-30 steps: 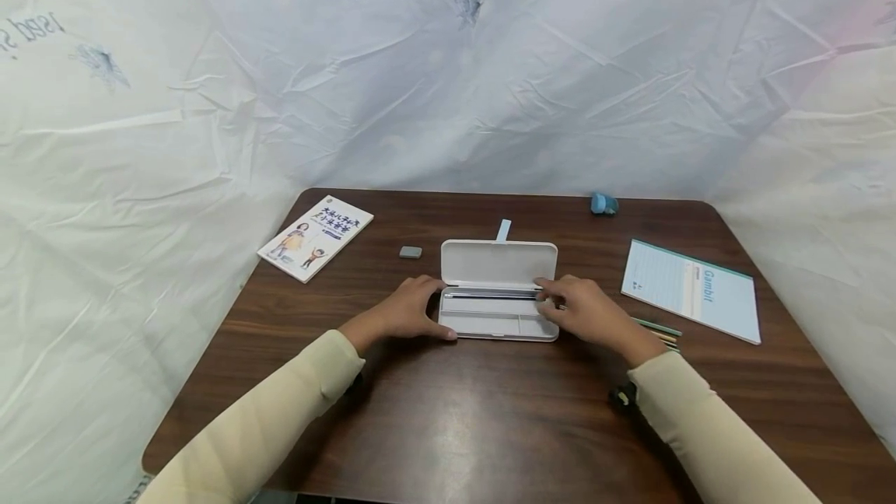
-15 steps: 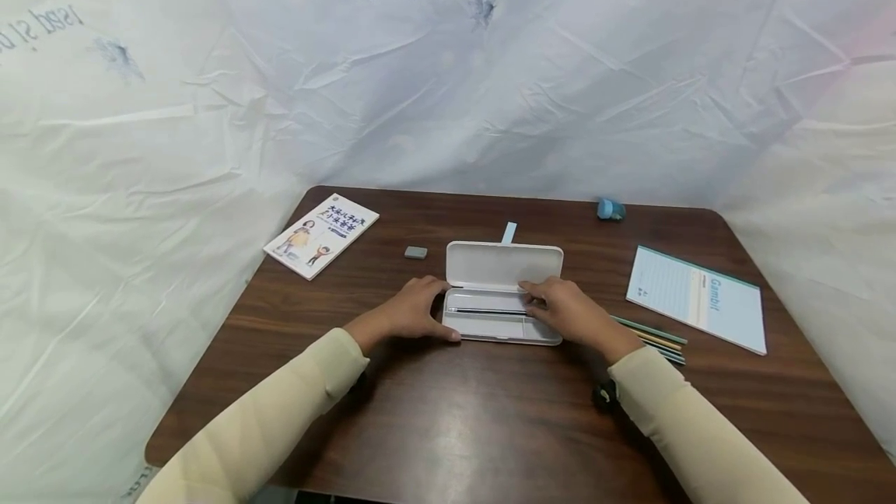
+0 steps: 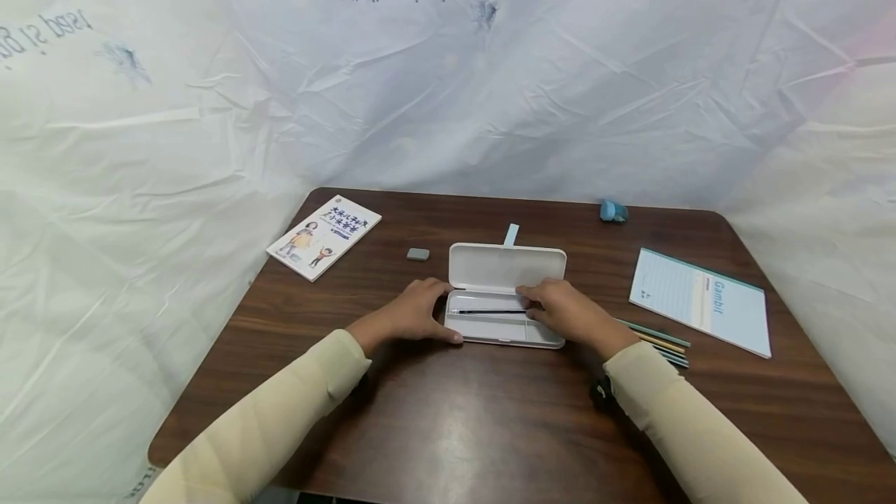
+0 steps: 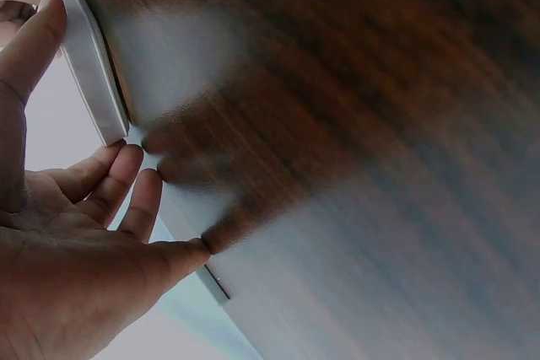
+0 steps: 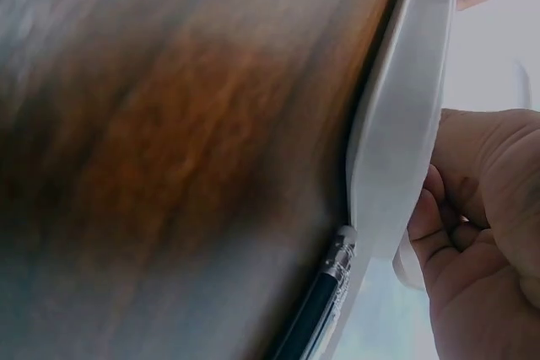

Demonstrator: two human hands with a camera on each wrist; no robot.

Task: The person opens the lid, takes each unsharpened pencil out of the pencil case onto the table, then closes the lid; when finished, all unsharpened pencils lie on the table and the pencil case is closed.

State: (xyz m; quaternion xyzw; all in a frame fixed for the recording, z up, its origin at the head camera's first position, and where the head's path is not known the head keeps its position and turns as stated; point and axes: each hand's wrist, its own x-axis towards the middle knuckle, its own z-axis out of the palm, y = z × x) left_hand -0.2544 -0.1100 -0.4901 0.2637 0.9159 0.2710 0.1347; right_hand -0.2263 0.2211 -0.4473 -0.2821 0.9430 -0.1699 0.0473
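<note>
An open white pencil case (image 3: 483,327) lies in the middle of the table, its lid (image 3: 483,267) tipped back. My left hand (image 3: 414,312) holds the left end, thumb at the front wall and fingers toward the back corner; the left wrist view shows the thumb against the wall. A dark pencil (image 3: 488,311) lies lengthwise in the rear compartment. My right hand (image 3: 563,311) reaches over the right end and pinches the pencil's right end, which its fingers hide. In the right wrist view, a dark pencil with a metal ferrule (image 5: 314,314) lies beside the case.
Several pencils (image 3: 658,342) lie on the table (image 3: 448,426) right of the case, partly behind my right forearm. A notebook (image 3: 700,300) lies farther right. Behind are a grey eraser (image 3: 418,254), a blue sharpener-like object (image 3: 613,211) and, at left, a picture book (image 3: 324,237).
My right hand has moved slightly left and brought the pencil from the case's back edge down into the rear compartment. My left hand keeps its place on the case. The head view has shifted slightly.
</note>
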